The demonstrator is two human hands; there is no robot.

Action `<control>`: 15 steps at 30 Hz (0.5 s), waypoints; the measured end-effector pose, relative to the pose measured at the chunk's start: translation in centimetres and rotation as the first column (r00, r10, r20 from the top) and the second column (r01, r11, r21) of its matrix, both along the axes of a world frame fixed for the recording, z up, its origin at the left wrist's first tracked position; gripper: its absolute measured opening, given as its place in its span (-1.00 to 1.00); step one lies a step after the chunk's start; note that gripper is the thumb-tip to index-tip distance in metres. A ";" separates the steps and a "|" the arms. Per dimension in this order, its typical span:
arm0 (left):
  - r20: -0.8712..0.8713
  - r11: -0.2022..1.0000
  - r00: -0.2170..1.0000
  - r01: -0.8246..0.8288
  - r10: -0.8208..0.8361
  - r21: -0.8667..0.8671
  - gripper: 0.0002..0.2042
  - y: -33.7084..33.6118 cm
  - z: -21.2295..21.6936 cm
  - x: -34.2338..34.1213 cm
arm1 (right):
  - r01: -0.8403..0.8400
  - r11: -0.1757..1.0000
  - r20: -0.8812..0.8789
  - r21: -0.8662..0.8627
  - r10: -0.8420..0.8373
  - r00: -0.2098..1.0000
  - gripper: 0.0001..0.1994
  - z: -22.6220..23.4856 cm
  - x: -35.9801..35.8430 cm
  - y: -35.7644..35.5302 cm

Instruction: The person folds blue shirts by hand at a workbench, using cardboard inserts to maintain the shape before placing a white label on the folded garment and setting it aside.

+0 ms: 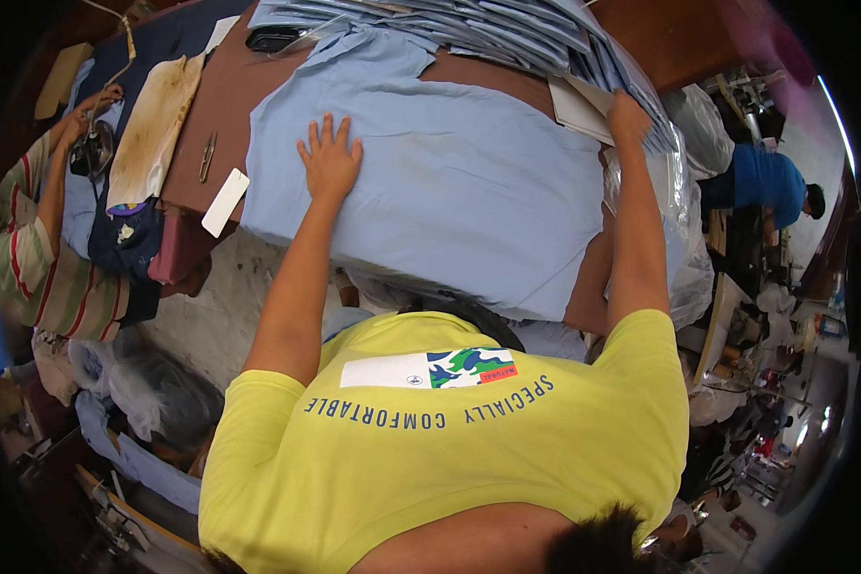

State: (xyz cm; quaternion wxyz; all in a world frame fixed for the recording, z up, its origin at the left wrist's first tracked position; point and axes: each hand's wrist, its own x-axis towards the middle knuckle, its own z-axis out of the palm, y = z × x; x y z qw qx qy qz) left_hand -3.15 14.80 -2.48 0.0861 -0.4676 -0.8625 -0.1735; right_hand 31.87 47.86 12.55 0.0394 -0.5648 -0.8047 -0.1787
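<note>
Pale blue cloth point(450, 182), smooth and matte with a few shallow creases, lies spread over the middle of a brown worktable point(230, 86). Its near edge droops over the table's front rim, and its left edge stops short of a white rectangular card point(226, 202) and a small pair of metal snips point(207, 157), which lie on bare brown surface. That strip to the left of the cloth is the widest open room on the table.

The left hand point(330, 158) rests flat on the cloth near its left edge, fingers spread and released, gripping nothing. The right hand point(628, 117) reaches to the cloth's far right corner, where it meets a stack of folded blue pieces point(507, 29) fanned along the table's far edge; its fingers are tucked against a pale sheet there, and whether they are closed on anything cannot be told. Crinkled clear plastic bags point(679, 191) crowd the table's right edge, just beside the right forearm.

At the far left, another person's hand point(91, 100) in a striped sleeve sits by a dark iron point(91, 153), next to a stained, scorched cream pad point(158, 124) on navy fabric.
</note>
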 end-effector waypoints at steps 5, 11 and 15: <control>0.122 0.994 0.992 0.027 -0.040 0.105 -0.56 -0.3 0.0 -0.5 | -0.034 0.985 -0.064 0.167 0.045 0.997 -0.75 1.7 1.2 -4.6; 0.200 0.837 0.980 -0.108 -0.002 0.537 -0.71 -7.1 3.3 -3.7 | -0.227 0.847 -0.327 0.481 0.414 0.850 -0.68 8.4 2.7 -9.5; 0.195 0.809 0.910 -0.414 0.365 0.417 -0.79 -16.2 1.4 -7.1 | -0.339 0.858 -0.833 0.386 0.482 0.273 -0.84 13.5 0.7 -14.0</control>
